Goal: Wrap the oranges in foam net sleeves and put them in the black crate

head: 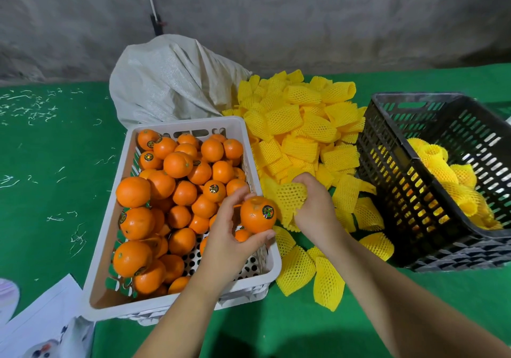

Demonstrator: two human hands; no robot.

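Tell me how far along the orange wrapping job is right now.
Early days. A few wrapped oranges already lie in the black crate. The left hand holds an orange while the right hand grips a foam sleeve. The white crate remains nearly full.

Head view, steeply down, close.

Both forearms are bare, no sleeves reaching into view; the left hand [226,236] and right hand [315,208] wear nothing (nails short, unpainted).
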